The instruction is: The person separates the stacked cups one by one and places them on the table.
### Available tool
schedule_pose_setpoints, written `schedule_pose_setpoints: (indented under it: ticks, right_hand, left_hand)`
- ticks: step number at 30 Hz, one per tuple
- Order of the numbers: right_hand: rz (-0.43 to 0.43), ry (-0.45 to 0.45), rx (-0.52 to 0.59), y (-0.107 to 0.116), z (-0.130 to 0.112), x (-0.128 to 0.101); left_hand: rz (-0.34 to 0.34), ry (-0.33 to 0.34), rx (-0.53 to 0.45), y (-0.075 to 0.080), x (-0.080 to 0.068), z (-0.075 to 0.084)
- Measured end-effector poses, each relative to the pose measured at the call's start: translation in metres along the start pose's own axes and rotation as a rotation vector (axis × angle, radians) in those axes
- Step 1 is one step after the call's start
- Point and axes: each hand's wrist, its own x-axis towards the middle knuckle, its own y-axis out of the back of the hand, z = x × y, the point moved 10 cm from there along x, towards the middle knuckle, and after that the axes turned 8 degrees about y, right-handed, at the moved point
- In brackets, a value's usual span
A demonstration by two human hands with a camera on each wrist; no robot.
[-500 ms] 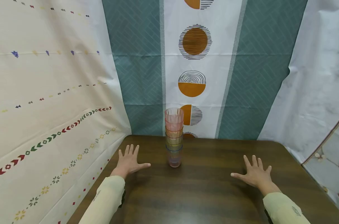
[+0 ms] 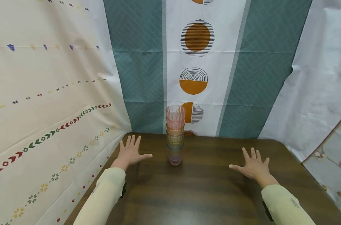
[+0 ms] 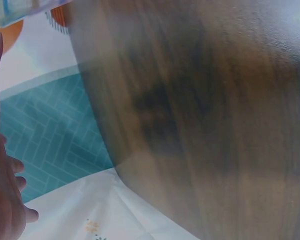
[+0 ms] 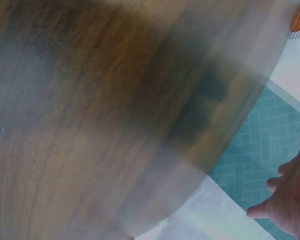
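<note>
Tabletop [image 2: 207, 187]: cups [image 2: 175, 139] near left fingers [image 2: 137, 142]

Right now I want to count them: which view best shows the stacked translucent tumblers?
The head view: it shows the stacked translucent tumblers whole and unobstructed. The left wrist view catches only part at its upper left corner; the right wrist view shows none.

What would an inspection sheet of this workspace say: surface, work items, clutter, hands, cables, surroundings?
Surface: dark wood-grain table, reflecting light.
Work items: upright stack of nested, tinted see-through cups, nearer the left hand than the right hand.
Clutter: nothing seen.
Hands: both have fingers spread, hold nothing and are apart from the cups.
Cables: nothing seen.
Surroundings: cream patterned cloth on the left, teal-and-white cloth behind, white cloth on the right.
</note>
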Motion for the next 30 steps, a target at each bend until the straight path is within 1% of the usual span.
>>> schedule_pose_setpoints:
  ticks: [4,7,11,15,19,24,30]
  right_hand:
    - [0.014,0.007,0.001,0.005,-0.004,0.006]
    - [0.014,0.01,0.005,0.012,-0.007,0.01]
    - [0.017,0.011,0.007,0.021,-0.012,0.014]
    - [0.021,0.017,0.003,0.026,-0.019,0.019]
    - [0.022,0.028,0.001,0.03,-0.027,0.026]
    - [0.031,0.041,-0.015,0.036,-0.036,0.035]
    - [0.053,0.068,-0.034,0.046,-0.051,0.044]
  left_hand:
    - [0.006,-0.001,-0.024,0.008,0.004,0.001]
    - [0.006,0.0,-0.056,0.017,0.005,0.004]
    - [0.025,-0.01,-0.092,0.03,0.006,0.01]
    - [0.051,-0.025,-0.088,0.039,0.007,0.017]
    - [0.054,-0.03,-0.084,0.048,0.009,0.024]
    - [0.06,-0.037,-0.089,0.056,0.015,0.032]
    - [0.071,-0.045,-0.123,0.067,0.022,0.041]
